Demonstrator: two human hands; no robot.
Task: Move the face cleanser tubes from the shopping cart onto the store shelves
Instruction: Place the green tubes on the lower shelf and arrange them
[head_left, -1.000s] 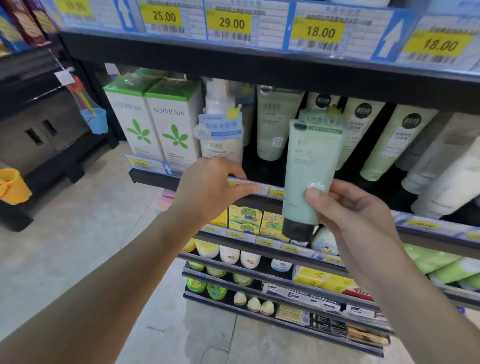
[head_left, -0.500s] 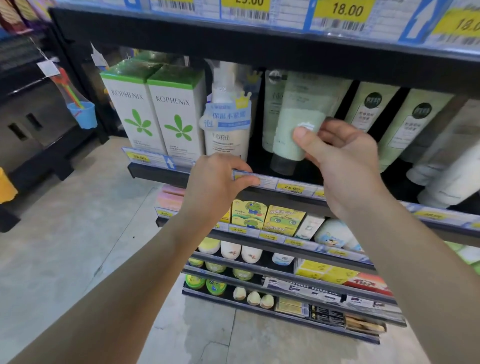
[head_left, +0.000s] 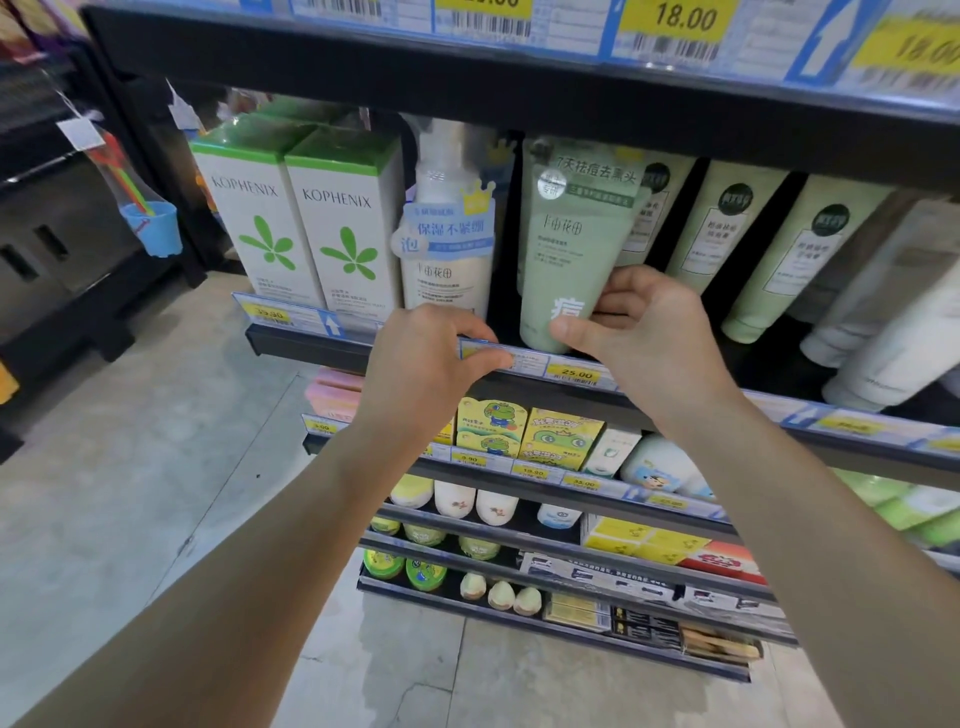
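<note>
A pale green face cleanser tube (head_left: 571, 249) stands upright, cap down, on the black store shelf (head_left: 322, 345), with another tube of the same kind right behind it. My right hand (head_left: 634, 327) grips its lower end, thumb in front and fingers curled behind. My left hand (head_left: 431, 358) holds the shelf's front price strip, thumb on the label rail and fingers curled over the edge. More green tubes (head_left: 727, 223) lean in a row to the right. The shopping cart is out of sight.
Two white Kophenix boxes (head_left: 306, 223) and a white pump bottle (head_left: 449, 244) stand left of the tube. White tubes (head_left: 893, 322) lie at the far right. The upper shelf with yellow price tags (head_left: 680, 21) overhangs closely. Lower shelves hold small boxes and bottles; bare floor lies to the left.
My right hand has carried the green tube from in front of the shelf into the row and set it upright. My left hand has stayed on the shelf edge.
</note>
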